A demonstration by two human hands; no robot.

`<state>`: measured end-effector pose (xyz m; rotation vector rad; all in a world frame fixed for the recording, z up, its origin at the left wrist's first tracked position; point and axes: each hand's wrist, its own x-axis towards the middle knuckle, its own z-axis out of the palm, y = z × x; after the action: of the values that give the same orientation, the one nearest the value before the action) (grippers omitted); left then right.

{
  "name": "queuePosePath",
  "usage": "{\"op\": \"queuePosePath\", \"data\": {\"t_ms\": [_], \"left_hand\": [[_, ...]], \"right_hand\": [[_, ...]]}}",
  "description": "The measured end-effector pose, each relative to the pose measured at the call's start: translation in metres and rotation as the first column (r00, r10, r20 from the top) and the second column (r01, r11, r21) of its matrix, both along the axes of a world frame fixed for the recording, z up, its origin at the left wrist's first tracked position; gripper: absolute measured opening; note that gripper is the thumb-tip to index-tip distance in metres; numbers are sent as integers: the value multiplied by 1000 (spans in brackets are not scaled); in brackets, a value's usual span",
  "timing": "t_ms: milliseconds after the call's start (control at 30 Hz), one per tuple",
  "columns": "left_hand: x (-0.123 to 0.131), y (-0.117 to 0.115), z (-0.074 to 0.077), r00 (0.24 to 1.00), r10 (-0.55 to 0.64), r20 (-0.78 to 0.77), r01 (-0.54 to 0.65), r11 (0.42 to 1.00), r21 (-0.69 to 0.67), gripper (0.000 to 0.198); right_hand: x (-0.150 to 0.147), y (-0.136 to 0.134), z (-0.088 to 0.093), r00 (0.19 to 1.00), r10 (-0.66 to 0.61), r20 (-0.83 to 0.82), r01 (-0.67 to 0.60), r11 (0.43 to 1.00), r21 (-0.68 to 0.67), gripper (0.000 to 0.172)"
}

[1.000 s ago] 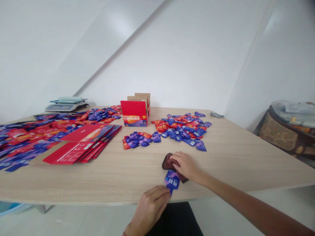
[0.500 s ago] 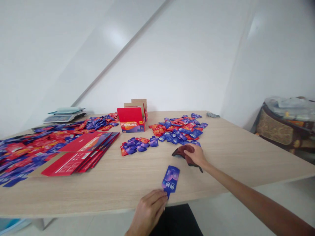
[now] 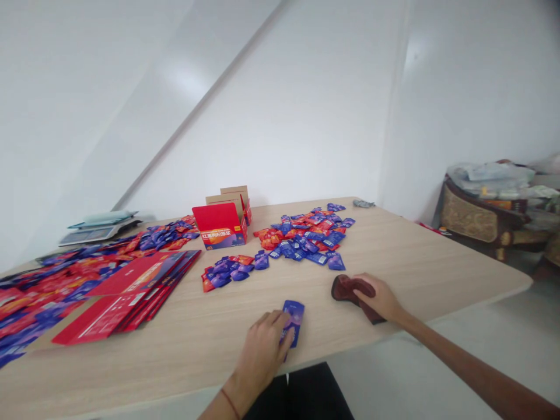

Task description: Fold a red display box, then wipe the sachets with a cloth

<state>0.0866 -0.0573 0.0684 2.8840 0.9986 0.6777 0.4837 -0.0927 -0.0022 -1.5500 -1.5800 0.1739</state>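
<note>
Near the front edge of the table, my left hand (image 3: 265, 349) grips a blue-purple sachet (image 3: 294, 318) that lies flat, its fingers covering the left side and lower part. Over to the right, my right hand (image 3: 380, 298) is closed on a dark reddish-brown, leather-like flexible piece (image 3: 347, 288) with a dark edge. That piece rests on or just above the tabletop; its exact kind cannot be made out. Beyond the hands lie a small group of red and blue sachets (image 3: 227, 271) and a larger pile of them (image 3: 308, 235).
Red flattened cartons (image 3: 144, 277) are stacked at left on the wooden table (image 3: 201, 344), beside a wide spread of sachets (image 3: 56, 283). Open red boxes (image 3: 221, 224) stand toward the back. A scale (image 3: 98, 230) sits far left; a patterned armchair (image 3: 468, 213) piled with bags is at right.
My right hand has moved right and nearer with the brown piece, which now lies lower. My left hand has slid up over the blue sachet. The view has shifted slightly.
</note>
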Motion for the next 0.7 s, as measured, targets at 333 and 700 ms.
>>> {"op": "queuePosePath", "data": {"t_ms": [333, 700], "left_hand": [[64, 12, 6, 830, 323, -454, -361, 933, 4, 56], [57, 46, 9, 859, 159, -487, -200, 979, -32, 43]], "right_hand": [[0, 0, 3, 998, 56, 36, -58, 997, 45, 28], [-1, 0, 2, 999, 52, -1, -52, 997, 50, 28]]}}
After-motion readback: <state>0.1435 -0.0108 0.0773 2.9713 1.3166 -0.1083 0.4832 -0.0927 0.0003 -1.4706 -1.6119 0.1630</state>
